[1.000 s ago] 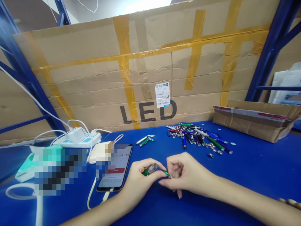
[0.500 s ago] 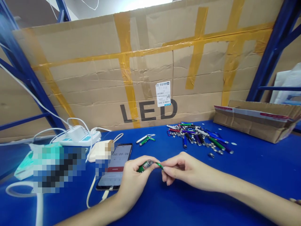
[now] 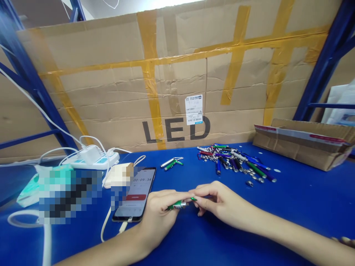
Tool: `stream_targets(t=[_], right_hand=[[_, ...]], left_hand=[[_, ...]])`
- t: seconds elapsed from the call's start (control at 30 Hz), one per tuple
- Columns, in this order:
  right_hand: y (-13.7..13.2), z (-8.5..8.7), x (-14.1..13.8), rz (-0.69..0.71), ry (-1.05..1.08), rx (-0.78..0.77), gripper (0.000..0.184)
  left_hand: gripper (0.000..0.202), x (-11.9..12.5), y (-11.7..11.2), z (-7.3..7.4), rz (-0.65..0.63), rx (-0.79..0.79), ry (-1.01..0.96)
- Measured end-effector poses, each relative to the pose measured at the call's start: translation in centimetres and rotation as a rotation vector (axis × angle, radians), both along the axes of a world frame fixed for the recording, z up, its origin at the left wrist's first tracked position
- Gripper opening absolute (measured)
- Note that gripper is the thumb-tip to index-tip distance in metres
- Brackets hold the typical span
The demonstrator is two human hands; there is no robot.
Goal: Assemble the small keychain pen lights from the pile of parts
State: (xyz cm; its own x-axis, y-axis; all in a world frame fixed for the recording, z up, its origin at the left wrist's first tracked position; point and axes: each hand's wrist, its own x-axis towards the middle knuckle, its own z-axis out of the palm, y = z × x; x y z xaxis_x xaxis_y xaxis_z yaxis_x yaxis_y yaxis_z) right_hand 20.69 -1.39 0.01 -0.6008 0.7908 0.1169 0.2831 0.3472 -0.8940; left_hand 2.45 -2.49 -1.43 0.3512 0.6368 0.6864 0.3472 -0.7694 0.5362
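My left hand [image 3: 162, 210] is closed round a small green keychain flashlight [image 3: 176, 205], whose silver end points to the right. Between the fingertips of my right hand [image 3: 215, 197] is pinched a green carabiner clip [image 3: 193, 199], mostly covered by the fingers. Both hands meet just above the blue table, their fingertips touching or nearly so. Whether the clip is joined to the flashlight cannot be made out. Beyond the hands lie a silver keychain flashlight [image 3: 167, 163] and a green keychain flashlight [image 3: 170, 165], side by side with their clips.
A pile of coloured flashlights and metal parts [image 3: 233, 159] lies at the back right, before an open cardboard box [image 3: 299, 147]. Left of my hands are a phone [image 3: 135, 199] showing a timer, a white charger block [image 3: 118, 175], cables and a power strip [image 3: 91, 159]. Large cardboard [image 3: 111, 107] stands behind.
My left hand has rolled over, so its fingers now lie across the top of the flashlight, which sits slightly lower and flatter. My right fingertips have closed further over the clip.
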Motion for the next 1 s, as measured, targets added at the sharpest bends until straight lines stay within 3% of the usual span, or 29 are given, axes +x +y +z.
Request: stream_targets(t=[0.13,0.27,0.43,0.7,0.87,1.0], right_hand=[[0.2,-0.3,0.1,0.003,-0.022,0.071,0.024],[0.7,-0.1,0.2,-0.078,-0.032,0.168,0.026],[0.7,0.5,0.4,-0.278,-0.005,0.525,0.025],[0.1,0.5,0.2,-0.287,0.052,0.914,0.027],[0.3,0.5,0.0,-0.362,0.052,0.969,0.025],[-0.1,0.4,-0.4,-0.333,0.061,0.981,0.025]], left_hand=[[0.031,0.0,0.2,-0.1,0.006,-0.04,0.005],[0.019,0.5,0.2,0.1,0.021,-0.281,-0.085],[0.028,1.4,-1.0,0.4,0.121,-0.55,-0.047],[0.021,1.5,-1.7,0.0,0.056,-0.529,0.016],[0.005,1.3,-1.6,-0.8,0.022,-0.416,0.035],[0.007,1.3,-1.7,-1.2,0.028,-0.38,0.089]])
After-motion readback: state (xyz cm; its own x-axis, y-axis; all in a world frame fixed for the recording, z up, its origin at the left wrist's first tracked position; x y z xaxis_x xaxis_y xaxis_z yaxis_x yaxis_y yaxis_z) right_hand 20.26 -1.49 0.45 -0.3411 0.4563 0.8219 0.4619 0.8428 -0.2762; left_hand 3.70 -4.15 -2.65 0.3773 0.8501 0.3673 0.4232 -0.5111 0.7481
